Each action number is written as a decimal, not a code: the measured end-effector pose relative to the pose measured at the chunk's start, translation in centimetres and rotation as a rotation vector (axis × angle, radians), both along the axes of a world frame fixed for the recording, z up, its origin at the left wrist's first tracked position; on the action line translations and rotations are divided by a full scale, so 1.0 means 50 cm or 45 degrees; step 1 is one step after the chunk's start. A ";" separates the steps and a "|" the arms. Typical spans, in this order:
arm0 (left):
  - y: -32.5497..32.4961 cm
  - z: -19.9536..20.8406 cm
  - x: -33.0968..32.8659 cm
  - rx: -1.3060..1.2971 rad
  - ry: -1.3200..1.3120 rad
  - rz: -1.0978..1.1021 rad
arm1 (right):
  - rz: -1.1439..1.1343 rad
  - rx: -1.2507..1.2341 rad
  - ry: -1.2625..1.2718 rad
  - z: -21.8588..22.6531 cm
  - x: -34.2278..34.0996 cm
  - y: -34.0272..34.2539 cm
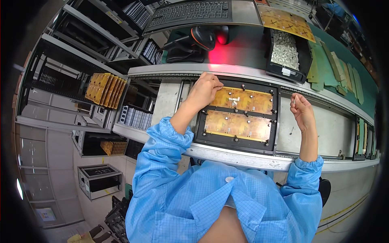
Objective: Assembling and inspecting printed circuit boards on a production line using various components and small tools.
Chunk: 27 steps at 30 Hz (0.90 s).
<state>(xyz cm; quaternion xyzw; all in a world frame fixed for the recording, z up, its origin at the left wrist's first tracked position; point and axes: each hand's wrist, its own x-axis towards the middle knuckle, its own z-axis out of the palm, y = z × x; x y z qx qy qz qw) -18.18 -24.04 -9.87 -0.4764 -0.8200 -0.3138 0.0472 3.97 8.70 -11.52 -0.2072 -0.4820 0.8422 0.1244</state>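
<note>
Two amber circuit board panels, an upper one (262, 103) and a lower one (238, 125), lie in a black frame (243, 145) with small dark posts around them. My left hand (204, 92) is at the frame's upper left corner, fingertips pinched together at the upper panel's edge; whatever they hold is hidden. Several small white connectors (234, 100) lie loose on the upper panel. Right of the frame, my right hand (303, 112) is raised above the rail line, thumb and fingers closed on what looks like a small white connector (294, 101).
Behind the rail (243, 73) stands a black bin (288, 74) full of small white parts, with an amber panel (285, 21) over its back. A barcode scanner (202, 38) glows red beneath a keyboard (190, 11). Racked amber boards (104, 90) stand left; green strips (338, 69) lie right.
</note>
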 end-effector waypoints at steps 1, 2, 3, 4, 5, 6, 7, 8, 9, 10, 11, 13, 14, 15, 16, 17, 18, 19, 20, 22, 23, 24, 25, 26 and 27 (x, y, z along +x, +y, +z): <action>0.000 -0.001 0.001 -0.002 0.006 0.021 | -0.004 -0.007 -0.005 0.000 0.000 -0.001; 0.000 -0.002 0.002 -0.006 0.001 0.017 | -0.004 0.004 -0.006 0.004 -0.001 -0.003; 0.001 -0.002 0.001 -0.023 0.004 0.030 | -0.004 0.015 -0.007 0.007 -0.001 -0.005; 0.002 -0.002 0.002 -0.040 0.006 0.043 | -0.006 0.029 -0.007 0.008 -0.001 -0.006; 0.004 -0.002 0.002 -0.044 0.003 0.042 | -0.008 0.026 -0.010 0.008 -0.001 -0.005; 0.005 -0.003 0.003 -0.049 -0.003 0.046 | -0.003 0.026 -0.009 0.008 0.000 -0.004; 0.006 -0.003 0.004 -0.055 -0.010 0.051 | 0.002 0.027 -0.007 0.006 0.000 -0.003; 0.007 -0.004 0.004 -0.057 -0.013 0.049 | 0.000 0.025 -0.010 0.004 0.000 -0.001; 0.007 -0.004 0.005 -0.050 -0.006 0.045 | -0.026 0.031 -0.013 0.000 0.000 0.001; 0.007 -0.005 0.005 -0.042 0.001 0.041 | -0.052 0.037 -0.016 -0.002 0.000 0.002; 0.005 -0.005 0.004 -0.042 -0.004 0.044 | -0.050 0.038 -0.020 0.003 -0.001 -0.001; 0.001 -0.004 0.001 -0.080 -0.030 0.032 | -0.028 0.046 -0.033 0.019 -0.006 -0.012; 0.005 0.002 0.005 -0.075 -0.033 0.024 | -0.035 0.051 -0.036 0.017 -0.003 -0.012; 0.009 0.009 0.012 -0.050 -0.020 0.022 | -0.026 0.132 -0.050 0.012 -0.001 -0.013; 0.013 0.017 0.019 -0.024 -0.007 0.021 | -0.017 0.215 -0.064 0.012 0.002 -0.013; 0.015 0.028 0.026 -0.015 -0.010 0.021 | -0.016 0.223 -0.067 0.022 -0.002 -0.021; 0.017 0.038 0.033 -0.050 -0.021 -0.044 | -0.020 0.404 -0.098 0.037 -0.010 -0.039; 0.019 0.042 0.038 -0.083 -0.032 -0.110 | -0.025 0.585 -0.129 0.051 -0.020 -0.057; 0.020 0.040 0.043 -0.072 -0.037 -0.110 | 0.027 0.679 -0.079 0.062 -0.031 -0.071; 0.024 0.034 0.054 -0.130 -0.167 -0.230 | 0.221 1.022 -0.030 0.064 -0.052 -0.078; 0.026 0.025 0.056 -0.150 -0.191 -0.209 | 0.182 1.053 -0.051 0.082 -0.068 -0.111; 0.029 0.020 0.056 -0.140 -0.197 -0.222 | 0.202 1.357 0.003 0.081 -0.080 -0.116; 0.029 0.017 0.056 -0.139 -0.201 -0.215 | 0.225 1.662 0.059 0.077 -0.094 -0.116; 0.029 0.015 0.054 -0.139 -0.205 -0.208 | 0.214 1.834 0.080 0.080 -0.105 -0.124; 0.027 0.015 0.052 -0.131 -0.209 -0.219 | 0.210 1.842 0.069 0.080 -0.114 -0.129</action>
